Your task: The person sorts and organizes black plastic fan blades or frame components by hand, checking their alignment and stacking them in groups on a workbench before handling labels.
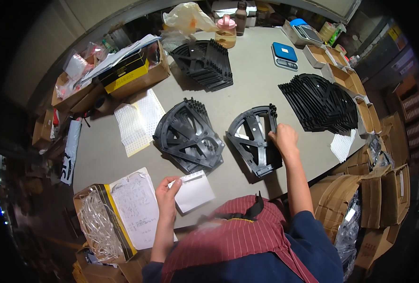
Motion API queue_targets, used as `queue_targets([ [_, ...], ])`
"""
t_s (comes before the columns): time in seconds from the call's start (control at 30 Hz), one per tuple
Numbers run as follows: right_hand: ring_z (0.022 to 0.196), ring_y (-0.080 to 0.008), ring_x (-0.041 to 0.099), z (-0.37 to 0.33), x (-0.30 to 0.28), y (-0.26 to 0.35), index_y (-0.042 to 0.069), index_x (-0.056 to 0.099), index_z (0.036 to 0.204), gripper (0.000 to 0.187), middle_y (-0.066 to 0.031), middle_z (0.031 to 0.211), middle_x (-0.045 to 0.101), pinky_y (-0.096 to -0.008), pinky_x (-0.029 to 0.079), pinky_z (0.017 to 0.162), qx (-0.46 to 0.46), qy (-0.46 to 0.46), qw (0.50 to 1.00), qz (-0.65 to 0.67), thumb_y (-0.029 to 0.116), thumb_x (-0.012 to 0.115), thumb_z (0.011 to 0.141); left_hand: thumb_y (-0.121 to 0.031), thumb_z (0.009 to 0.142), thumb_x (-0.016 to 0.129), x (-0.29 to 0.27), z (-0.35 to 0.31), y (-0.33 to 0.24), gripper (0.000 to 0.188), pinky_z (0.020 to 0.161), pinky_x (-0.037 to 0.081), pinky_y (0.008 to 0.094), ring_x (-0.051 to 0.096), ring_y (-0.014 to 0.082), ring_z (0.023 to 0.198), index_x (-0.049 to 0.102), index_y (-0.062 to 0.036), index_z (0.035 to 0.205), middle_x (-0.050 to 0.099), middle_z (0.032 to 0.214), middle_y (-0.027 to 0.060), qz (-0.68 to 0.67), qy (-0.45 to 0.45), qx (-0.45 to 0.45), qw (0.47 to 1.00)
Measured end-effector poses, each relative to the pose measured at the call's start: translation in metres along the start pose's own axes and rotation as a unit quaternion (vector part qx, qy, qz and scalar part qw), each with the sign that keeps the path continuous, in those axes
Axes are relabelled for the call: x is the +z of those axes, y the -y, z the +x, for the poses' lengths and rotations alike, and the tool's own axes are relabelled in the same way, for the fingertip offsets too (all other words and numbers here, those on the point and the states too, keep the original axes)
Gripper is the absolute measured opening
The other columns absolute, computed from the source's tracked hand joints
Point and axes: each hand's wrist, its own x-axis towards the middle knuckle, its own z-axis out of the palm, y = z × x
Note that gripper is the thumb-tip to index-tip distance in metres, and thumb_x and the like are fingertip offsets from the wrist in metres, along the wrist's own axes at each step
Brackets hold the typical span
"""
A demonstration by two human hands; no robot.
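My left hand, thumb on top, pinches a small white paper sheet at the front edge of the table. My right hand grips the right side of a black fan-shaped plastic frame; its fingertips are partly hidden behind the edge. That frame lies near the middle of the table, and whether others lie beneath it I cannot tell. Just left of it, apart from both hands, sits a pile of similar black frames with something pale showing through the gaps.
More black frames are stacked at the back and far right. A blue-topped scale stands near small open cardboard boxes. White label sheets, a handwritten page and a box of clear strips lie left.
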Motion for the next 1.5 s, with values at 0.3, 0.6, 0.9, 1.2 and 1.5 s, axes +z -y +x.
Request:
queue_targets([
  [0.3,0.079,-0.0377,0.072,0.000,0.021,-0.013,0.003,0.075,0.084,0.037,-0.0188,0.085,0.074,-0.0484,0.057,0.069,0.036,0.013,0.998,-0.048,0.040,0.080,0.081,-0.011,0.094,0.072,0.011,-0.003,-0.007,0.017,0.075,0.050,0.0219,0.064,0.0086,0.081,0.069,0.0020,0.105,0.070,0.092,0.0049,0.017,0.011,0.004,1.000],
  [0.6,0.087,-0.0430,0.071,0.001,0.023,-0.009,0.000,0.072,0.088,0.045,-0.0230,0.090,0.073,-0.0522,0.056,0.074,0.027,0.070,0.996,-0.039,0.044,0.080,0.080,-0.010,0.095,0.073,0.024,0.002,-0.011,0.016,0.072,0.048,0.0201,0.062,0.0060,0.080,0.070,0.0018,0.105,0.070,0.091,0.0027,0.036,0.051,0.050,0.997],
  [0.9,0.085,-0.0464,0.069,0.008,0.029,-0.020,-0.005,0.071,0.082,0.047,-0.0295,0.087,0.070,-0.0522,0.055,0.075,0.026,0.068,0.997,0.007,0.042,0.080,0.081,-0.011,0.095,0.072,0.012,-0.001,-0.006,0.016,0.069,0.051,0.0211,0.064,0.0076,0.075,0.070,0.0016,0.105,0.070,0.089,0.0043,0.035,0.037,0.011,0.999],
  [1.2,0.086,-0.0437,0.071,0.002,0.007,-0.003,-0.003,0.073,0.090,0.041,-0.0256,0.090,0.072,-0.0505,0.057,0.078,0.029,0.106,0.994,-0.005,0.038,0.076,0.085,-0.011,0.095,0.072,0.010,0.000,0.001,0.014,0.071,0.051,0.0208,0.065,0.0074,0.077,0.070,0.0004,0.103,0.071,0.090,0.0042,0.017,0.043,-0.005,0.999],
  [1.5,0.084,-0.0447,0.070,0.003,0.003,0.013,-0.004,0.072,0.081,0.030,-0.0264,0.088,0.071,-0.0510,0.058,0.077,-0.017,0.091,0.995,0.033,0.026,0.070,0.085,-0.011,0.095,0.072,0.018,0.001,-0.003,0.015,0.071,0.051,0.0211,0.065,0.0083,0.077,0.069,0.0008,0.104,0.071,0.090,0.0049,0.013,0.047,-0.003,0.999],
])
